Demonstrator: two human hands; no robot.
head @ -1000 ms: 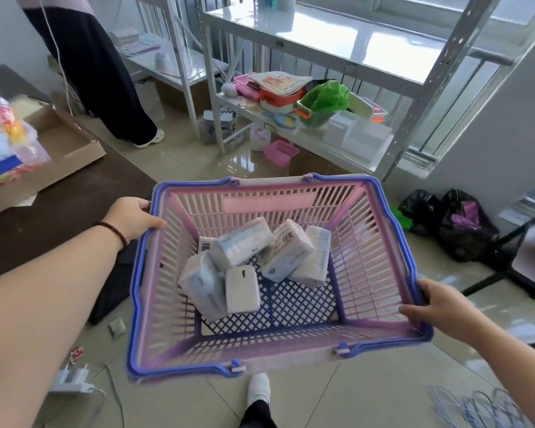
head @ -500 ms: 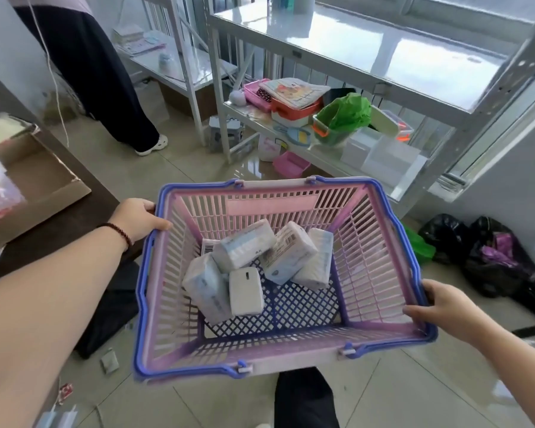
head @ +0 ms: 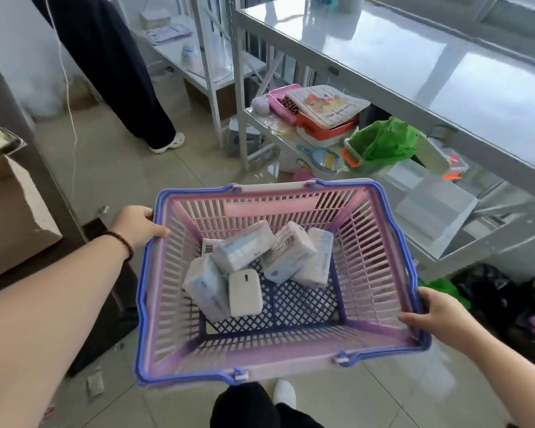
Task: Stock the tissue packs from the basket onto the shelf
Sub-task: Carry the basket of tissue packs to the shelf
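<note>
A pink plastic basket with a blue rim [head: 380,251] hangs in front of me, above the tiled floor. My left hand [head: 139,225] grips its left rim near the far corner. My right hand [head: 434,316] grips the right rim near the front corner. Several white and pale-blue tissue packs [head: 243,250] lie heaped on the basket's bottom, toward the far side. The metal shelf [head: 439,72] with a glossy white top stands just beyond the basket, to the right.
The shelf's lower level holds an orange box [head: 325,131], a pink box [head: 283,101], a green bag in a container [head: 383,143] and clear tubs [head: 433,205]. Another person [head: 115,63] stands at the back left. A cardboard box [head: 10,208] sits on the dark table at left. Black bags [head: 491,291] lie on the floor at right.
I have stepped closer to the shelf with the basket held in both hands; the shelf now looms larger and nearer. The grips and the packs are unchanged.
</note>
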